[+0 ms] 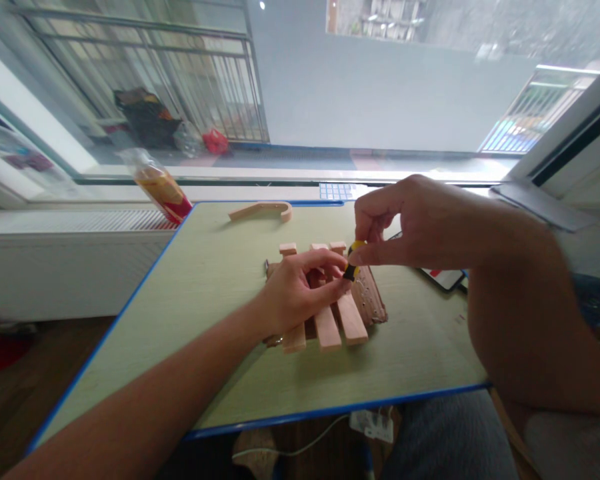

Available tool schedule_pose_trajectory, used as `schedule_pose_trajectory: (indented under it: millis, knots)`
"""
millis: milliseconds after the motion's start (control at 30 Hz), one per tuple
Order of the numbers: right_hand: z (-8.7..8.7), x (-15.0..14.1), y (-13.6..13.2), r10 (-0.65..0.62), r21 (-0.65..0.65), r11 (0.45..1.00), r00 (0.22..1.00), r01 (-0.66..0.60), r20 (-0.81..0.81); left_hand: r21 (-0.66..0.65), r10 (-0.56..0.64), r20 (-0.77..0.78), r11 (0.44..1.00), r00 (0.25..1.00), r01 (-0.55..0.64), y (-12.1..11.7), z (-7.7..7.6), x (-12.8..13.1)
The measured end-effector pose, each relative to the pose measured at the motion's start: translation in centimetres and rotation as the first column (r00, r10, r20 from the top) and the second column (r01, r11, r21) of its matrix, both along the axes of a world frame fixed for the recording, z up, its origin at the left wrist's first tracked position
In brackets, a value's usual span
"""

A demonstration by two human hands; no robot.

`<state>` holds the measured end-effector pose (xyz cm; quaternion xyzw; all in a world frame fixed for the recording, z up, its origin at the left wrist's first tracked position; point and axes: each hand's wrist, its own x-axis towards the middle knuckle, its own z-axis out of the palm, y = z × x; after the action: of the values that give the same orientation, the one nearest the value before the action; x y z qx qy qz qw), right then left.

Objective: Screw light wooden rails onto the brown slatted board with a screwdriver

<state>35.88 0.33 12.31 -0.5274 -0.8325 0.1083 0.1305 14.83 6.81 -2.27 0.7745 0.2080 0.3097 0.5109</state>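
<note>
My right hand (387,223) grips the top of a short screwdriver (351,270) with a yellow and black handle, held steeply over the wood. Thumb and fingertips of my left hand (305,283) close in at the handle's lower end; the tool's tip is hidden there. Beneath my left hand lie three pale wooden slats, side by side: a left slat (295,339), a middle slat (327,330) and a right slat (351,320). They rest across a piece of brown cardboard (373,297) with small holes in it.
A hooked wooden piece (263,211) lies at the back of the blue-edged table (205,267). Right of the cardboard is a phone-like flat object (445,279), partly behind my right arm. A bottle (163,190) stands by the window on the left. Below the front edge hangs a power strip (373,425).
</note>
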Motion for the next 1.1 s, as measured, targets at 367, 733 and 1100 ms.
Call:
schedule_pose_trajectory:
  millis: [367, 733, 1100]
  knots:
    - [-0.47, -0.21, 0.4, -0.028, 0.066, 0.998, 0.998, 0.024, 0.056, -0.027, 0.002, 0.0, 1.0, 1.0, -0.002, -0.13, -0.01, 0.09]
    - [0.13, 0.69, 0.21, 0.048, -0.055, 0.997, 0.998, -0.05, -0.04, -0.002, 0.032, -0.01, 0.999, 0.999, -0.032, -0.09, -0.08, -0.05]
    - [0.2, 0.29, 0.05, 0.053, -0.043, 0.998, 0.999, -0.053, -0.001, 0.036, 0.0, -0.024, 0.999, 1.0, 0.001, 0.11, -0.3, -0.17]
